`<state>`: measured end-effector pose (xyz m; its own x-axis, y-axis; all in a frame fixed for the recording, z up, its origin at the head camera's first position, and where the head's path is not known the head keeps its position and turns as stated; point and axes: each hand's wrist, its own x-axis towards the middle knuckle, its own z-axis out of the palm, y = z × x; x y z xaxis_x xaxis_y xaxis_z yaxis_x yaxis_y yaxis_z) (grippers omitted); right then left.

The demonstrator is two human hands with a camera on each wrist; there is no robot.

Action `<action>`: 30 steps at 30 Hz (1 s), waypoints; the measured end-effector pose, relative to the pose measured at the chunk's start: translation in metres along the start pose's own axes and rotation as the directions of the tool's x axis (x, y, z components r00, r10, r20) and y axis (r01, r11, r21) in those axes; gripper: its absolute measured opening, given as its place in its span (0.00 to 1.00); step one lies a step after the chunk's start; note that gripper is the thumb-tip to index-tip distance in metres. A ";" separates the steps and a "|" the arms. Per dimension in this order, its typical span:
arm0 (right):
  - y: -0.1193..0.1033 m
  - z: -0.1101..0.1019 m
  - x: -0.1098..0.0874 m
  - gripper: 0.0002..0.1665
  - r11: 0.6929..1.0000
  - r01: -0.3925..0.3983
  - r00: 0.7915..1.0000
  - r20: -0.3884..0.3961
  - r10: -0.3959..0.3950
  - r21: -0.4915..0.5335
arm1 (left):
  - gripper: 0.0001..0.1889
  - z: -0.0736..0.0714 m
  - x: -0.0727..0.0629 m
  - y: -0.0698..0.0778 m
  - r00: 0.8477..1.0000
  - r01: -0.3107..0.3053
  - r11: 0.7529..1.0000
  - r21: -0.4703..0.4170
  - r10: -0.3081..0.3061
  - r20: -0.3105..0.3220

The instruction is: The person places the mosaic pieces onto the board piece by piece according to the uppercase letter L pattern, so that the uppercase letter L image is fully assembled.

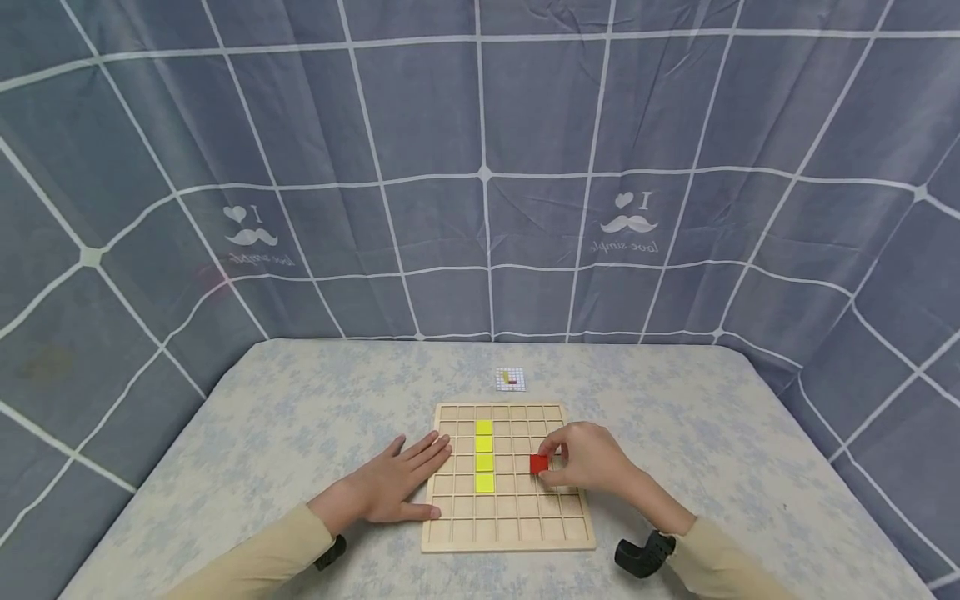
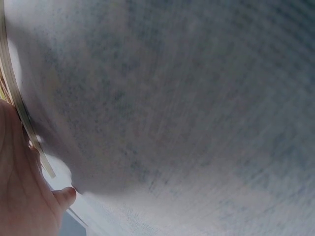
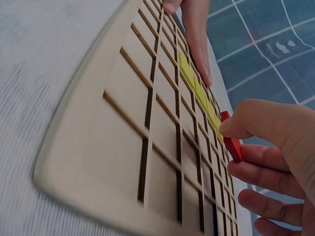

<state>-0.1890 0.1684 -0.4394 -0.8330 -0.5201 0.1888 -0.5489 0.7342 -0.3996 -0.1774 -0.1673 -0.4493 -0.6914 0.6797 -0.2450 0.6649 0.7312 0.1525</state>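
Observation:
A wooden grid board lies flat on the table, divided into square cells. Four would be several: yellow square tiles fill a column of cells left of its middle. Between thumb and fingertips my right hand pinches a red square tile over the right half of the board. In the right wrist view the red tile is held tilted above the grid. My left hand rests with spread, straight fingers on the board's left edge.
Behind the board lies a small printed card with a coloured grid pattern. The table has a pale blue mottled cover. A blue-grey curtain with white lines surrounds its back and sides.

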 end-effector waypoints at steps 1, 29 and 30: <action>-0.002 0.002 0.002 0.10 1.000 0.003 1.000 0.007 -0.003 0.003 | 0.45 0.000 0.000 0.000 1.000 -0.001 1.000 0.002 0.001 -0.001; -0.028 0.028 0.017 0.09 0.995 0.066 0.994 0.082 -0.072 0.075 | 0.46 -0.001 0.000 0.001 1.000 -0.010 1.000 0.012 0.011 -0.020; -0.029 0.028 0.018 0.09 0.995 0.063 0.994 0.087 -0.069 0.074 | 0.46 -0.001 0.000 0.001 1.000 -0.007 1.000 0.011 0.007 -0.018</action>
<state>-0.1862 0.1258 -0.4500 -0.7837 -0.6058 0.1372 -0.5937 0.6658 -0.4519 -0.1767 -0.1666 -0.4478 -0.6916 0.6860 -0.2262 0.6727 0.7257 0.1440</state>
